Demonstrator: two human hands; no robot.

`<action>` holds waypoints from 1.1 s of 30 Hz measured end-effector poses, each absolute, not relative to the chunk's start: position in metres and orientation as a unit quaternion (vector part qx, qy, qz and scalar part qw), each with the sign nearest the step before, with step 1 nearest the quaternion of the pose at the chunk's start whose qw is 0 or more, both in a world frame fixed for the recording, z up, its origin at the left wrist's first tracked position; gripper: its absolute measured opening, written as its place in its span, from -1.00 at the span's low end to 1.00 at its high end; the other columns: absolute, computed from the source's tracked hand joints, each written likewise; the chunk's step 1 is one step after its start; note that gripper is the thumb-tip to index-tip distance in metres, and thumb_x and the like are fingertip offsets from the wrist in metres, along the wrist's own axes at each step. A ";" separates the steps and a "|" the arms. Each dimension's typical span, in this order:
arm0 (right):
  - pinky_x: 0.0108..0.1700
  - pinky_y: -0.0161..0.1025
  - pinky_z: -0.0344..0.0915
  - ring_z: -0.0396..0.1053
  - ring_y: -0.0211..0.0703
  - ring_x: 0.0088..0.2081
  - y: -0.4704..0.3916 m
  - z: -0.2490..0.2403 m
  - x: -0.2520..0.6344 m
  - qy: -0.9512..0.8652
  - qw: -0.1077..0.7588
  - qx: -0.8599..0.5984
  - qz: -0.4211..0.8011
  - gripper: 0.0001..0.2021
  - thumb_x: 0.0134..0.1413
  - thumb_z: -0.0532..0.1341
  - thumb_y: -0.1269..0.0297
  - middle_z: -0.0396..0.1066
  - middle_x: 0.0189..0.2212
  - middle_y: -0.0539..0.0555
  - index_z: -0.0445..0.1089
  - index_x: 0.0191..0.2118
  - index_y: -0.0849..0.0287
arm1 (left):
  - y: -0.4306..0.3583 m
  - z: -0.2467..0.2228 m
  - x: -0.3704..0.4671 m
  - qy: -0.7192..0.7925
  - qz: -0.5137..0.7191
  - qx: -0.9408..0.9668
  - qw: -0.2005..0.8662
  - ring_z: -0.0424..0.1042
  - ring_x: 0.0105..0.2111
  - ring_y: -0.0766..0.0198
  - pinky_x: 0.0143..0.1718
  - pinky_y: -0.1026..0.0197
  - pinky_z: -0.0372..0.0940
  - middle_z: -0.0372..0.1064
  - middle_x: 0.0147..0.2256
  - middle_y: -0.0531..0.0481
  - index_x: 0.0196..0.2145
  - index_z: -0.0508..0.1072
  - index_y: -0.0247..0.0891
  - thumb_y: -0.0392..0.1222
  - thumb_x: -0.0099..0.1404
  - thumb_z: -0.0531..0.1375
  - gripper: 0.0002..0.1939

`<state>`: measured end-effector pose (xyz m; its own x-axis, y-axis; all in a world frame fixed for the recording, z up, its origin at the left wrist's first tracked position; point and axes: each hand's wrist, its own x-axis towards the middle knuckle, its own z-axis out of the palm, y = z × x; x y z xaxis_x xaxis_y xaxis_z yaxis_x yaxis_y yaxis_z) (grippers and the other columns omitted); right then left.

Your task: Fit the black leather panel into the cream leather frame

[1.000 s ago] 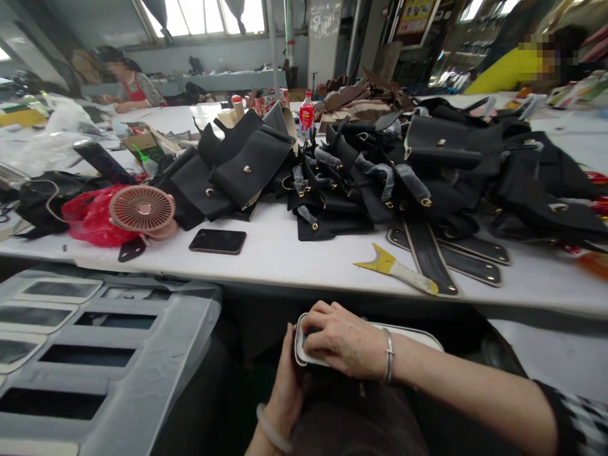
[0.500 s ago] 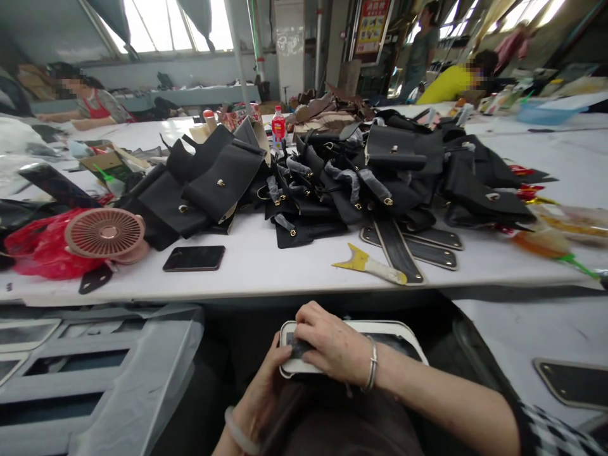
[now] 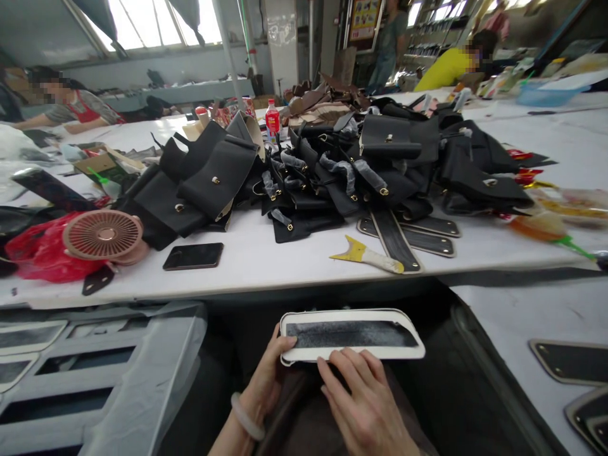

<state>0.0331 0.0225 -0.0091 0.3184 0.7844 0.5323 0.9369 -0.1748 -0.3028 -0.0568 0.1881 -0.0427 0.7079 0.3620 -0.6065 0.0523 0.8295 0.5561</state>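
A long piece with a white rim and a dark, smudged centre (image 3: 351, 335) is held over my lap, below the table's front edge. My left hand (image 3: 272, 364) grips its left end, thumb on top and the other fingers mostly hidden beneath. Along the lower rim lie the fingertips of my right hand (image 3: 361, 392), its fingers slightly bent and side by side, the thumb out of sight. Whether the right hand pinches the rim cannot be made out.
Black leather pieces with metal clasps (image 3: 218, 180) are heaped on the white table (image 3: 266, 266). A phone (image 3: 193, 256), pink fan (image 3: 103, 234) and yellow-white tool (image 3: 365, 254) lie nearer. Framed panels (image 3: 71, 361) are at left, dark straps (image 3: 570, 362) at right. Several people work beyond.
My right hand has moved off the top of the piece to its lower rim, uncovering the dark centre. My left hand keeps its hold on the left end. The view has shifted slightly.
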 end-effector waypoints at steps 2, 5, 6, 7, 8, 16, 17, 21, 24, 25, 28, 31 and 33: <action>0.03 -0.07 0.08 0.31 -0.01 -0.07 0.021 -0.015 0.030 -0.570 0.283 -0.757 -0.145 -0.69 0.22 0.05 0.48 0.48 -0.16 0.17 0.43 0.00 0.28 | 0.187 -0.042 -0.057 0.373 0.093 0.273 0.882 0.47 -0.21 0.11 -0.05 0.10 0.29 0.53 -0.17 -0.12 -0.17 0.53 -0.32 -0.24 0.10 0.30 -0.70; 0.06 -0.07 0.05 0.29 -0.03 -0.04 0.017 -0.020 0.028 -0.579 0.269 -0.754 -0.152 -0.63 0.17 0.07 0.52 0.48 -0.11 0.16 0.41 0.05 0.23 | 0.186 -0.038 -0.056 0.363 0.099 0.268 0.887 0.46 -0.19 0.11 -0.02 0.09 0.27 0.54 -0.18 -0.12 -0.10 0.50 -0.31 -0.25 0.13 0.27 -0.66; 0.07 -0.07 0.04 0.28 -0.03 -0.02 0.017 -0.020 0.028 -0.587 0.262 -0.750 -0.155 -0.60 0.15 0.07 0.53 0.47 -0.10 0.15 0.40 0.08 0.20 | 0.185 -0.037 -0.056 0.360 0.099 0.266 0.889 0.46 -0.20 0.10 -0.01 0.07 0.27 0.54 -0.18 -0.12 -0.10 0.50 -0.31 -0.25 0.13 0.26 -0.66; 0.08 -0.07 0.02 0.27 -0.03 -0.01 0.018 -0.019 0.027 -0.595 0.258 -0.745 -0.157 -0.57 0.13 0.06 0.54 0.47 -0.08 0.14 0.39 0.09 0.18 | 0.185 -0.037 -0.055 0.358 0.100 0.263 0.890 0.46 -0.20 0.10 -0.01 0.06 0.27 0.54 -0.19 -0.12 -0.10 0.50 -0.31 -0.26 0.14 0.26 -0.67; 0.08 -0.06 0.00 0.26 -0.03 0.00 0.022 -0.018 0.026 -0.600 0.258 -0.741 -0.158 -0.56 0.12 0.06 0.54 0.46 -0.08 0.14 0.39 0.09 0.15 | 0.185 -0.037 -0.056 0.355 0.101 0.261 0.892 0.46 -0.20 0.10 0.00 0.06 0.26 0.54 -0.19 -0.12 -0.12 0.50 -0.31 -0.26 0.14 0.25 -0.68; 0.05 -0.08 0.01 0.28 -0.06 -0.05 0.063 -0.009 0.016 -0.586 0.326 -0.732 -0.119 -0.59 0.35 -0.15 0.45 0.46 -0.14 0.13 0.43 -0.02 0.22 | 0.192 -0.042 -0.065 0.300 0.081 0.305 0.900 0.41 -0.08 0.12 0.11 0.10 0.15 0.49 -0.11 -0.10 -0.02 0.44 -0.28 -0.27 0.22 0.21 -0.66; 0.05 -0.09 0.02 0.29 -0.07 -0.06 0.065 -0.012 0.014 -0.586 0.339 -0.726 -0.121 -0.59 0.36 -0.17 0.44 0.47 -0.15 0.13 0.42 -0.02 0.24 | 0.193 -0.041 -0.066 0.291 0.077 0.312 0.901 0.42 -0.10 0.13 0.11 0.10 0.15 0.49 -0.13 -0.09 -0.01 0.43 -0.27 -0.27 0.22 0.21 -0.64; 0.06 -0.11 0.02 0.30 -0.11 -0.08 0.069 -0.026 0.009 -0.575 0.394 -0.700 -0.156 -0.59 0.38 -0.17 0.44 0.49 -0.20 0.12 0.43 -0.07 0.29 | 0.193 -0.039 -0.064 0.285 0.071 0.342 0.892 0.42 -0.16 0.16 0.06 0.10 0.17 0.49 -0.19 -0.07 -0.03 0.40 -0.26 -0.31 0.17 0.22 -0.63; 0.06 -0.07 0.00 0.30 -0.09 -0.09 0.074 -0.032 0.004 -0.560 0.407 -0.699 -0.179 -0.59 0.38 -0.17 0.47 0.49 -0.22 0.16 0.44 -0.13 0.33 | 0.191 -0.037 -0.061 0.305 0.082 0.362 0.877 0.41 -0.20 0.17 0.02 0.11 0.20 0.47 -0.25 -0.03 -0.08 0.41 -0.26 -0.31 0.11 0.23 -0.62; 0.06 -0.07 0.00 0.30 -0.08 -0.09 0.075 -0.031 0.002 -0.558 0.401 -0.703 -0.181 -0.58 0.37 -0.19 0.48 0.48 -0.23 0.17 0.44 -0.16 0.34 | 0.190 -0.037 -0.060 0.312 0.082 0.364 0.874 0.41 -0.20 0.18 0.01 0.11 0.21 0.46 -0.26 -0.01 -0.08 0.41 -0.26 -0.30 0.09 0.25 -0.62; 0.02 -0.10 0.00 0.28 -0.08 -0.15 0.081 -0.024 -0.005 -0.541 0.377 -0.729 -0.183 -0.50 0.36 -0.27 0.47 0.44 -0.30 0.17 0.42 -0.30 0.31 | 0.188 -0.033 -0.060 0.353 0.080 0.369 0.856 0.42 -0.22 0.18 0.01 0.15 0.22 0.47 -0.25 0.01 -0.14 0.46 -0.24 -0.24 0.03 0.30 -0.63; -0.12 -0.09 0.03 0.22 -0.08 -0.33 0.089 -0.022 -0.010 -0.524 0.350 -0.750 -0.200 -0.48 0.33 -0.28 0.45 0.34 -0.45 0.14 0.35 -0.45 0.26 | 0.190 -0.035 -0.061 0.403 0.068 0.390 0.825 0.42 -0.28 0.18 -0.03 0.18 0.25 0.47 -0.35 0.02 -0.35 0.49 -0.27 -0.19 -0.01 0.34 -0.78; -0.20 -0.10 0.02 0.16 -0.10 -0.42 0.093 -0.027 -0.008 -0.514 0.325 -0.756 -0.241 -0.54 0.29 -0.23 0.49 0.28 -0.52 0.11 0.31 -0.50 0.24 | 0.192 -0.036 -0.059 0.417 0.049 0.394 0.818 0.42 -0.34 0.18 -0.09 0.18 0.29 0.46 -0.43 0.04 -0.43 0.48 -0.27 -0.17 -0.04 0.35 -0.80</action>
